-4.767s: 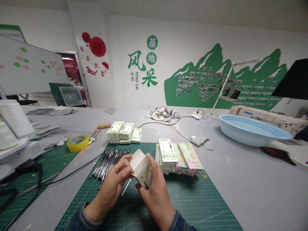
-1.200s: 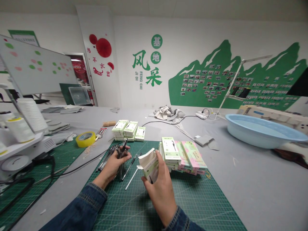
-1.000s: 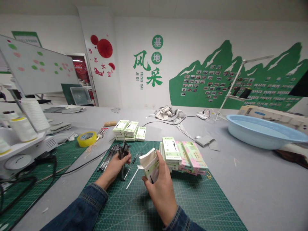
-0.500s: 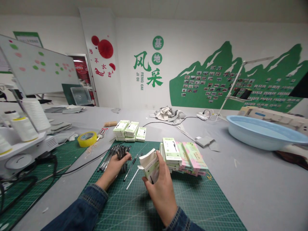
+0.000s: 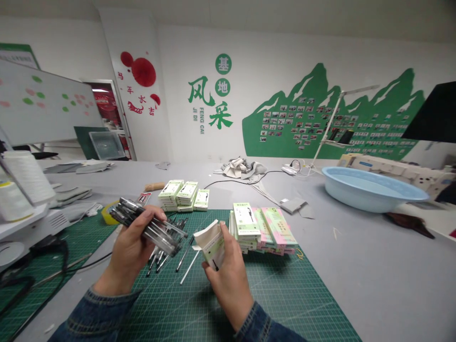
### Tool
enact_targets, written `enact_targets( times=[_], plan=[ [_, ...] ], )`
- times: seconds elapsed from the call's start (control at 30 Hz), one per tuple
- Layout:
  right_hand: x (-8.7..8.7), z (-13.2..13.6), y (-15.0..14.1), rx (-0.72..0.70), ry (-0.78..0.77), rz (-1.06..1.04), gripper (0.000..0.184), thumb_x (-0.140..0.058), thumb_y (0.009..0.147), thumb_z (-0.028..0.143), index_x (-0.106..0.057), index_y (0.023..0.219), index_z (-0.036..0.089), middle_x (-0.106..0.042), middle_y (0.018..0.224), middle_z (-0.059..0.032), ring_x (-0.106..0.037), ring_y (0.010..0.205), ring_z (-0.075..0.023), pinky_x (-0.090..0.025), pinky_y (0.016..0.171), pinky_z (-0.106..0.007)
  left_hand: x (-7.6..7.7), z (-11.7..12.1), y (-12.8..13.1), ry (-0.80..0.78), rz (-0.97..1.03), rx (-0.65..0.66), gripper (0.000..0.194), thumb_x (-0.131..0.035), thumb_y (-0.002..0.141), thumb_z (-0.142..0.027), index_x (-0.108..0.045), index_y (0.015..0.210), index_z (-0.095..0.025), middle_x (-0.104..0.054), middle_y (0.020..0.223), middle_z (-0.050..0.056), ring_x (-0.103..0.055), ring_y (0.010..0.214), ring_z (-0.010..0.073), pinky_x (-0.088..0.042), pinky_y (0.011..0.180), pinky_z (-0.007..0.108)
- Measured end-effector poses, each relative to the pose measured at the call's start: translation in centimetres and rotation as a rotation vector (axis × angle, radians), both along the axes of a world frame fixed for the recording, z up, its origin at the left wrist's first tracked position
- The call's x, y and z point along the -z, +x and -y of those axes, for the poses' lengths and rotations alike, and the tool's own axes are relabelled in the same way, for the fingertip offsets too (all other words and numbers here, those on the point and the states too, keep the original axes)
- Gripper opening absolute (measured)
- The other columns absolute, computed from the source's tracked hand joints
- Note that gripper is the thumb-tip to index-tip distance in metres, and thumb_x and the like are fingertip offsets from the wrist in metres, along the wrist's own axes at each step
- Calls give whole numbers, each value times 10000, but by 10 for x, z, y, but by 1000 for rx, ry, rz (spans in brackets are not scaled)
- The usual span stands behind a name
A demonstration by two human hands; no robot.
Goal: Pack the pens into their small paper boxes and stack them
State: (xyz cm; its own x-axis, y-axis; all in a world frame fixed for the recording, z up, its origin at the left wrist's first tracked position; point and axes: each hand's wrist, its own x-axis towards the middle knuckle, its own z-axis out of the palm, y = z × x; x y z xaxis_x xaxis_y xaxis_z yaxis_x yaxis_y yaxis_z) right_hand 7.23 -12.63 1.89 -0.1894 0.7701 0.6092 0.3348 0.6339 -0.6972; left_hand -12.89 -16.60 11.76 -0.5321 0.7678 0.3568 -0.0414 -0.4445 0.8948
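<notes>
My left hand [image 5: 130,249] is closed round a bundle of clear-barrelled pens [image 5: 151,228], lifted above the cutting mat [image 5: 285,294]. In my right hand [image 5: 231,278] is a small green-and-white carton [image 5: 213,249] with its top flap up, tilted toward the left. Under and beside the bundle, several loose pens [image 5: 162,261] lie on the mat. A thin white stick [image 5: 190,267] rests between the two hands. Just right of the carton stands a stack of green-and-white boxes [image 5: 247,221], with pink-and-green boxes [image 5: 277,228] against it.
More small boxes [image 5: 178,194] are stacked behind the mat. At left are yellow tape [image 5: 109,214], thread cones [image 5: 26,178] and a machine. A blue basin [image 5: 370,194] sits at right. Crumpled cloth [image 5: 242,168] and a black cable [image 5: 228,181] lie toward the wall.
My left hand has raised the bundle of pens off the mat, moving left and turning it nearly level. My right hand still holds the carton. The view has shifted somewhat to the right.
</notes>
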Motion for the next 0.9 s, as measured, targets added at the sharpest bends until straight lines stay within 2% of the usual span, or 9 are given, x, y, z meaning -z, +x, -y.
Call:
enact_targets(
  times=[0.1, 0.17, 0.23, 0.37, 0.5, 0.63, 0.77, 0.83, 0.9],
  plan=[
    [1, 1, -2, -10, 41, 18, 1048, -644, 656, -31, -247, 1565, 308, -556, 1400, -62, -549, 1261, -275, -461, 1092, -432, -17, 0, 21, -80, -60, 197, 296, -724, 701, -471, -637, 663, -190, -571, 663, 0, -477, 515, 106, -398, 435, 205],
    [2, 1, -2, -15, 59, 25, 1039, -633, 665, -29, -243, 1568, 305, -558, 1393, -69, -553, 1253, -280, -470, 1083, -437, -19, -8, 33, -232, -103, 317, 316, -753, 666, -474, -646, 677, -177, -547, 613, -3, -459, 482, 104, -343, 391, 194],
    [2, 2, -2, -24, 66, 26, 1032, -632, 671, -24, -243, 1569, 301, -553, 1396, -73, -552, 1252, -285, -475, 1077, -440, -15, -19, 40, -341, -81, 364, 339, -771, 665, -480, -650, 720, -168, -532, 591, -15, -432, 453, 92, -285, 367, 180],
    [2, 3, -1, -44, 50, 32, 1047, -627, 667, -38, -228, 1571, 308, -533, 1419, -66, -539, 1266, -280, -465, 1089, -441, -4, -37, 36, -288, 3, 189, 366, -790, 690, -469, -650, 807, -152, -556, 632, -22, -432, 464, 77, -266, 381, 163],
    [2, 3, -2, -45, 29, 29, 1054, -618, 659, -50, -230, 1568, 318, -524, 1433, -60, -526, 1281, -284, -457, 1098, -455, -1, -40, 31, -219, -122, 40, 376, -800, 694, -463, -680, 863, -150, -649, 735, 12, -540, 543, 114, -370, 436, 184],
    [3, 3, -3, -48, 27, 23, 1048, -613, 659, -54, -237, 1565, 314, -514, 1444, -61, -515, 1296, -283, -444, 1113, -459, -5, -35, 38, -182, -367, 83, 280, -779, 708, -413, -723, 834, -169, -707, 795, 45, -641, 708, 199, -517, 607, 270],
    [3, 3, -2, -50, 32, 11, 1037, -618, 668, -47, -236, 1566, 302, -514, 1448, -63, -512, 1307, -278, -435, 1121, -454, -8, -34, 44, -124, -615, 160, 188, -730, 749, -373, -742, 788, -190, -721, 783, 41, -660, 779, 219, -539, 780, 324],
    [3, 3, -2, -55, 16, 2, 1044, -616, 667, -52, -227, 1566, 309, -509, 1453, -60, -509, 1309, -275, -434, 1120, -457, -8, -35, 43, -118, -664, 166, 183, -714, 768, -369, -740, 787, -189, -728, 793, 41, -664, 784, 216, -534, 791, 321],
    [4, 3, -2, -63, 6, 1, 1055, -612, 660, -59, -221, 1566, 314, -504, 1456, -60, -508, 1306, -277, -432, 1120, -464, -7, -36, 41, -169, -621, 149, 195, -707, 779, -373, -728, 801, -180, -724, 783, 37, -664, 760, 209, -535, 760, 316]
  ],
)
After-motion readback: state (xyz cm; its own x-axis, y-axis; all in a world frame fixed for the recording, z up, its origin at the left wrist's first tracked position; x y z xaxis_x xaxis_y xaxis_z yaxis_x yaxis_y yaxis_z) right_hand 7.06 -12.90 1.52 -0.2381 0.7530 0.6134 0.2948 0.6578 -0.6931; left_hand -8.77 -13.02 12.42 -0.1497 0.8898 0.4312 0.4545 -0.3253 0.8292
